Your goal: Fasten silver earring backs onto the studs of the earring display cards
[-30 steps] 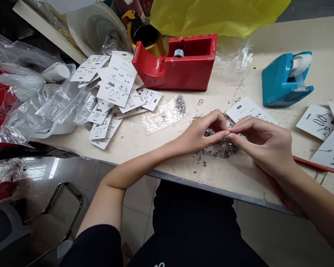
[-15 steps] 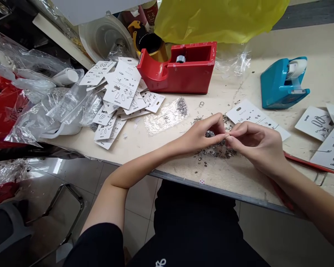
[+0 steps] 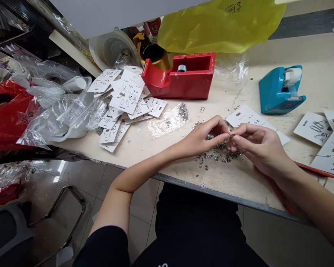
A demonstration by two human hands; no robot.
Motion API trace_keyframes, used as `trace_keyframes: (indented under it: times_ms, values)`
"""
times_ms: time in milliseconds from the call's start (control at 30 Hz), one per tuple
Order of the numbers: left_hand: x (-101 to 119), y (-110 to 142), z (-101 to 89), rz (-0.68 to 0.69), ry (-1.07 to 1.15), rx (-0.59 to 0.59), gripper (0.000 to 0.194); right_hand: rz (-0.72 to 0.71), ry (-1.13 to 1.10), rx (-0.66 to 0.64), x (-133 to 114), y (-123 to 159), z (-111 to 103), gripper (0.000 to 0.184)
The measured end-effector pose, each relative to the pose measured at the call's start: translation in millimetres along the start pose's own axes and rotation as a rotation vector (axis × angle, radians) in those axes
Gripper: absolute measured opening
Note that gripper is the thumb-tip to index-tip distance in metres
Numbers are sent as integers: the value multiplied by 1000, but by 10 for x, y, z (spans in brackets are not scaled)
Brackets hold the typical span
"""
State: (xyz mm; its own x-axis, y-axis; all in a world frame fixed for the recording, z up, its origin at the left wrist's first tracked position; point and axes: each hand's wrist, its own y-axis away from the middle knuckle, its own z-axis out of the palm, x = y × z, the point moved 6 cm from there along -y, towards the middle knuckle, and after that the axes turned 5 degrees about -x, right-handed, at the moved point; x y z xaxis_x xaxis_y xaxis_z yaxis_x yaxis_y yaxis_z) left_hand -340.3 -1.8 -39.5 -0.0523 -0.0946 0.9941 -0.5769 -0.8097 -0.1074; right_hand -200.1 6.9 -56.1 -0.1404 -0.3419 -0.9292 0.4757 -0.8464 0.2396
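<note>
My left hand (image 3: 204,137) curls over a small bunch of metal pieces (image 3: 210,137), and its fingertips meet those of my right hand (image 3: 260,146). My right thumb and fingers pinch together over the pile, holding something too small to make out clearly. Beneath both hands lies a loose pile of small silver metal pieces (image 3: 218,155). A white printed card (image 3: 246,118) lies just beyond my right hand. A clear bag of metal pieces (image 3: 168,120) lies to the left, next to a heap of white Claire's cards (image 3: 125,98).
A red tape dispenser (image 3: 179,79) and a blue tape dispenser (image 3: 280,91) stand at the back of the table. Crumpled clear plastic (image 3: 64,115) is heaped at the left, and more cards (image 3: 313,128) lie at the right. The table's front edge (image 3: 211,187) runs below my forearms.
The whole scene has shifted lower in the picture as my head moved. My hands stay together over the pile, with only small finger movements.
</note>
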Motion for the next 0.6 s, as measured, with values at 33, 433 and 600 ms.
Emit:
trace_keyframes:
  times_ms: [33,433,600]
  values:
    - [10,-2,-4,13,-7,4,22,9,-9,5,-7,1,-3,37]
    - [-110,-9,52,73,-81,20,23,166,-138,-91,87,2,72,37]
    - [-41,-4,38,115,-307,-29,22,197,-171,-148,130,0,60,32]
